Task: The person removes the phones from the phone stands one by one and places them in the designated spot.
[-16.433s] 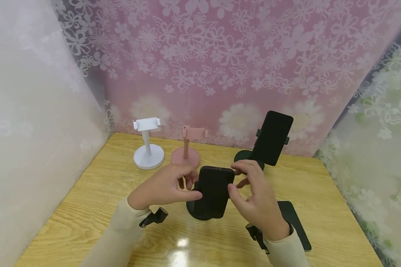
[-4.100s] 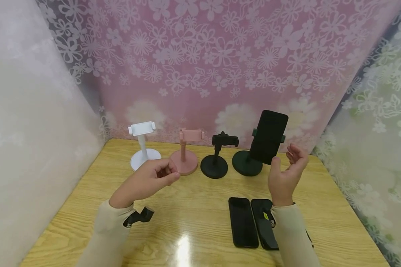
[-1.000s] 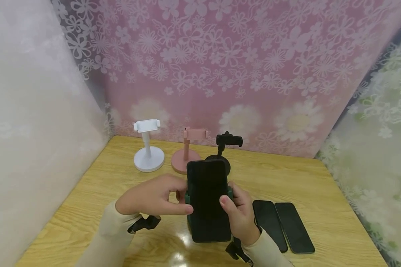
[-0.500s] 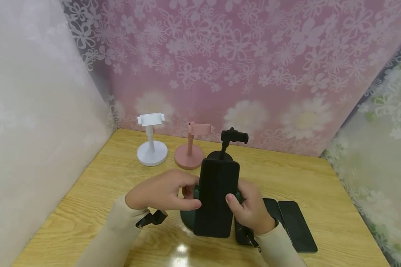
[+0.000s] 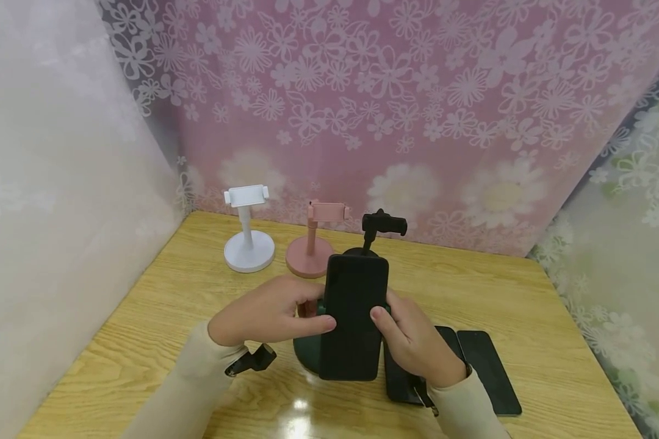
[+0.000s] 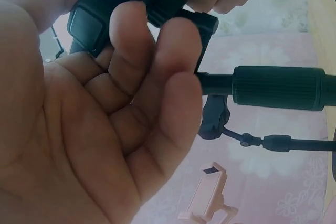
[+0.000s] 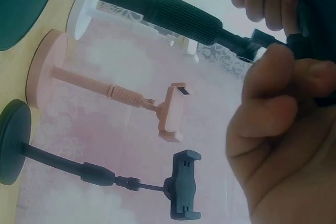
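Note:
A black phone (image 5: 356,320) sits in the clamp of a dark green phone stand (image 5: 306,352) at the front middle of the table, largely covering it in the head view. My left hand (image 5: 266,311) grips the clamp's left side, thumb on the phone's edge and fingers curled behind. On the other side, my right hand (image 5: 417,335) holds phone and clamp, its thumb on the screen. The left wrist view shows the clamp's back (image 6: 86,27) by my left fingers and the stand's ribbed neck (image 6: 278,87). In the right wrist view, the neck (image 7: 186,20) runs up to the clamp.
White (image 5: 248,251), pink (image 5: 309,256) and black (image 5: 384,223) phone stands stand along the back with bare clamps. Two black phones (image 5: 489,372) (image 5: 401,378) lie on the wooden table (image 5: 159,341) at right, one partly under my right forearm. A pink flowered curtain (image 5: 329,110) hangs behind.
The black stand, earlier in my hands with a phone, now stands at the back without it. The green stand came from back right to the front middle. Its phone has shifted slightly since half a second ago.

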Action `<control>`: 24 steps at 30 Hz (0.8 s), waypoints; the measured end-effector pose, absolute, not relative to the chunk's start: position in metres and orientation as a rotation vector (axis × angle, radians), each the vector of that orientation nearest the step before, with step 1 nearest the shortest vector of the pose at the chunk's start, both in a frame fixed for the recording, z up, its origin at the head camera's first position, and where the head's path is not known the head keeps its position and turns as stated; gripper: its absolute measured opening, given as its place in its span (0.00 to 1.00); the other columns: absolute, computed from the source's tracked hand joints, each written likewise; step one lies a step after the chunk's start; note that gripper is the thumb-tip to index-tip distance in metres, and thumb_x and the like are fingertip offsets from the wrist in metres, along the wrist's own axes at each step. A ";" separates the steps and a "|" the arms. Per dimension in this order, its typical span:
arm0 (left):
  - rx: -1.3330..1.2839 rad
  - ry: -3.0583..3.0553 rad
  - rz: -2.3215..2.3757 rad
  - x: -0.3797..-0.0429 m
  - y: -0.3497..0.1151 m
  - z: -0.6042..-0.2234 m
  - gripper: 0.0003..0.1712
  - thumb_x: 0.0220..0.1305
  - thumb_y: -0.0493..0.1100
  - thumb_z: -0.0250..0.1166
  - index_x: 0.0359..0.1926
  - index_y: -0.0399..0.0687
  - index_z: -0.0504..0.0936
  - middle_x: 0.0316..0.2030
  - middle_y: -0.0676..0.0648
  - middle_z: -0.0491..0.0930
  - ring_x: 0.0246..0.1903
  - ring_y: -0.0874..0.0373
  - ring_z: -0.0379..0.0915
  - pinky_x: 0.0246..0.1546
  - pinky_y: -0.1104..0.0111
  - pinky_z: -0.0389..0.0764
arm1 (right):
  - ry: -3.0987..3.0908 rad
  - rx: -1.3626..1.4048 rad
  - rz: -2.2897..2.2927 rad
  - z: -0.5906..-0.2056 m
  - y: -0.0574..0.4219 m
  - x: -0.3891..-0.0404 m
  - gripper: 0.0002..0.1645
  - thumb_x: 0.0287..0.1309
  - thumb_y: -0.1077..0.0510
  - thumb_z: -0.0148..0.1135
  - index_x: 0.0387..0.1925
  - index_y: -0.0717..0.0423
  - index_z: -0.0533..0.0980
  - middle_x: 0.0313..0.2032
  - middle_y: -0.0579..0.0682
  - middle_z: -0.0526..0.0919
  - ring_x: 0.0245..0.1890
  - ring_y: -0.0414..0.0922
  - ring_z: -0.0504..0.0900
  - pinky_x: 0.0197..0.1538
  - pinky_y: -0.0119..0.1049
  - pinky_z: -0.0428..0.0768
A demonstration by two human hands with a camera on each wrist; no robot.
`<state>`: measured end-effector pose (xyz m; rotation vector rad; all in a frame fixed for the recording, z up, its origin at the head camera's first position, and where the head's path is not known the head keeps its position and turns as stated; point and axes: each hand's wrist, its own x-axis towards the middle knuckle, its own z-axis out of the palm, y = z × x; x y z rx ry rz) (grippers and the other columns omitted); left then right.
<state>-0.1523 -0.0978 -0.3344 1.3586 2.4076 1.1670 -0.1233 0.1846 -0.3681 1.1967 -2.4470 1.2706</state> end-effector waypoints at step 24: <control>1.189 2.257 1.412 -0.158 -0.100 -0.340 0.16 0.71 0.51 0.69 0.40 0.48 0.72 0.26 0.48 0.71 0.26 0.62 0.70 0.32 0.69 0.74 | -2.597 1.067 1.064 -0.360 0.184 -0.115 0.22 0.81 0.59 0.46 0.71 0.54 0.66 0.25 0.31 0.65 0.35 0.31 0.78 0.42 0.33 0.77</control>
